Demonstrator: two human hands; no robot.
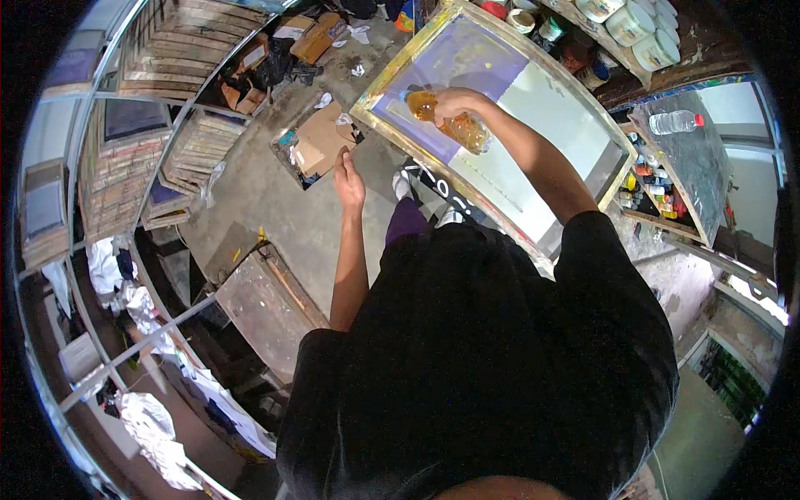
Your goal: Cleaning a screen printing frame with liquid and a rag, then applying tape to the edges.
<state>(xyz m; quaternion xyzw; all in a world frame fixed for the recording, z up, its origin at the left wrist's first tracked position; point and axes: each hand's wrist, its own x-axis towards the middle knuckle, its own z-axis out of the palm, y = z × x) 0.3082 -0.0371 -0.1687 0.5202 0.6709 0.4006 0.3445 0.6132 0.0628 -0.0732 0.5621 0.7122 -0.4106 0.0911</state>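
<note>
Along the far left, wooden frames stand close-set in a metal rack, probably edge to edge so that many fit in little room. White cloths lie bunched lower on the same side. Next comes a brown tabletop, then, farther up, a box on the floor with a flattened cardboard piece across it. Just beside that piece in the view, the left hand is empty, its fingers straight and together; held out in the air, it seems to serve for balance.

Beyond it, over the purple part of a large framed screen, the right hand is wrapped around the middle of 1 clear plastic bottle of amber liquid. The bottle is tipped well over, neck toward the upper left, and a grip at mid-body likely steadies the weight at that slant. Whether it touches the screen, I cannot tell.

At upper right, white tubs sit grouped on a shelf; below them, a red-capped bottle rests on a dark tabletop.
</note>
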